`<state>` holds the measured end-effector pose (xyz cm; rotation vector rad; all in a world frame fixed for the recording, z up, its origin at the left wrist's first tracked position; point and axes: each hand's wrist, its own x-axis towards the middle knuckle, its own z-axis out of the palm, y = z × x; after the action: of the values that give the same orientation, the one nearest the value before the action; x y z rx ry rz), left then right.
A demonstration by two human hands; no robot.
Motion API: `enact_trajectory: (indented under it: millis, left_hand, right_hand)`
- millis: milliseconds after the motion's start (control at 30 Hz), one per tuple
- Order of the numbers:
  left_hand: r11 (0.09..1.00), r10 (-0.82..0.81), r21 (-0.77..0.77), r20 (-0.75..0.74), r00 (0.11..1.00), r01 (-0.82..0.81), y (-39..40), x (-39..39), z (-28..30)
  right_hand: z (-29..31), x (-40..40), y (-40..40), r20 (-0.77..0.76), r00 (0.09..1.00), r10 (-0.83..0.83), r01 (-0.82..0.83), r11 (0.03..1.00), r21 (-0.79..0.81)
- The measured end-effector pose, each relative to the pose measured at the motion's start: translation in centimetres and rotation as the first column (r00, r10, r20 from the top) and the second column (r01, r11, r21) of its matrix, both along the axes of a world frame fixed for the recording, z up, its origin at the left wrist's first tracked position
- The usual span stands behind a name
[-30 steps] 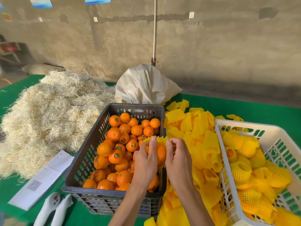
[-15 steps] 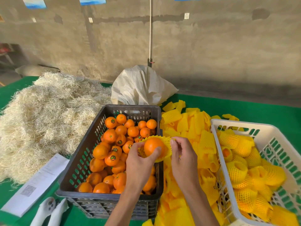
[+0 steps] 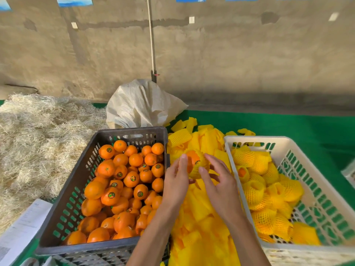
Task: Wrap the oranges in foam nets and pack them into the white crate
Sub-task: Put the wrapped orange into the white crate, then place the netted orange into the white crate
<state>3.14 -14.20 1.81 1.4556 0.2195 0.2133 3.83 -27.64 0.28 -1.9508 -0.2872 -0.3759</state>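
Observation:
An orange partly covered by a yellow foam net [image 3: 196, 163] sits between both my hands above the pile of loose yellow foam nets [image 3: 201, 217]. My left hand [image 3: 175, 182] grips it from the left, thumb up along its side. From the right, my right hand [image 3: 220, 182] holds the net with its thumb on the front and its fingers round the far side. The dark crate [image 3: 76, 189] on the left holds several bare oranges [image 3: 132, 178]. At the right, the white crate [image 3: 240, 139] contains several netted oranges [image 3: 269, 191].
A heap of pale straw [image 3: 38, 141] covers the table's left side. A white woven sack [image 3: 142, 106] stands behind the dark crate. A printed sheet [image 3: 23, 229] lies at the front left. Green cloth [image 3: 288, 125] covers the table.
Both hands have carried the orange right, from over the dark crate's edge to above the net pile. The net now covers more of the orange.

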Motion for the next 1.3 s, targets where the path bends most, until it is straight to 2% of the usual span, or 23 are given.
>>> enact_trajectory:
  millis: [100, 167, 300, 433, 500, 567, 633, 733, 833, 900, 1033, 1100, 1200, 1300]
  left_hand:
    - [0.997, -0.027, -0.074, -0.055, 0.998, 0.023, -3.8, 1.3, 0.2]
    - [0.996, -0.080, -0.050, -0.046, 0.996, 0.077, -7.2, 2.0, 0.5]
    - [0.971, -0.238, -0.003, -0.038, 0.971, 0.238, -13.4, 3.7, 0.0]
    - [0.928, -0.369, 0.014, -0.112, 0.923, 0.372, -17.6, 5.5, -1.9]
    - [0.912, -0.395, 0.033, -0.199, 0.897, 0.409, -19.2, 6.4, -3.3]
    - [0.897, -0.431, -0.049, -0.314, 0.846, 0.439, -20.4, 6.9, -4.4]
    - [0.892, -0.450, -0.143, -0.363, 0.816, 0.428, -21.0, 7.2, -4.9]
    - [0.901, -0.433, -0.176, -0.322, 0.842, 0.396, -21.0, 7.4, -4.6]
    - [0.920, -0.392, -0.118, -0.245, 0.887, 0.374, -19.7, 7.4, -3.6]
    - [0.933, -0.360, -0.094, -0.182, 0.915, 0.348, -18.0, 7.2, -3.1]
    - [0.969, -0.248, -0.018, -0.136, 0.959, 0.248, -13.4, 6.1, -2.4]
    - [0.980, -0.197, 0.000, -0.149, 0.969, 0.200, -10.6, 5.7, -2.5]
    - [0.991, -0.133, -0.002, -0.164, 0.977, 0.135, -6.5, 5.4, -3.2]
    - [0.995, -0.101, -0.009, -0.180, 0.979, 0.101, -3.5, 4.8, -3.4]
  right_hand:
    - [0.3, 0.4, -3.7, -0.048, 0.991, -0.128, 0.132, 0.987, 0.092]
    - [0.3, 0.7, -6.7, -0.072, 0.977, -0.200, 0.209, 0.967, 0.148]
    - [-1.0, 1.1, -12.6, -0.112, 0.926, -0.362, 0.371, 0.926, 0.076]
    - [-3.2, 1.9, -16.3, -0.148, 0.876, -0.460, 0.463, 0.886, -0.011]
    - [-4.5, 2.3, -17.1, -0.194, 0.866, -0.461, 0.445, 0.887, -0.119]
    - [-5.5, 2.6, -17.2, -0.264, 0.859, -0.439, 0.396, 0.896, -0.201]
    - [-5.9, 2.7, -17.1, -0.298, 0.849, -0.437, 0.386, 0.897, -0.215]
    - [-5.3, 2.9, -16.8, -0.203, 0.853, -0.481, 0.434, 0.869, -0.239]
    - [-3.9, 3.1, -15.9, -0.045, 0.868, -0.495, 0.466, 0.842, -0.272]
    - [-3.2, 3.5, -14.4, 0.012, 0.892, -0.452, 0.437, 0.854, -0.281]
    - [-3.1, 4.7, -9.9, 0.026, 0.954, -0.299, 0.289, 0.890, -0.353]
    - [-3.8, 5.7, -7.8, -0.005, 0.968, -0.253, 0.221, 0.855, -0.469]
    - [-5.3, 7.3, -5.9, -0.107, 0.959, -0.262, 0.120, 0.719, -0.684]
    - [-6.4, 8.5, -5.0, -0.165, 0.950, -0.265, 0.041, 0.631, -0.775]
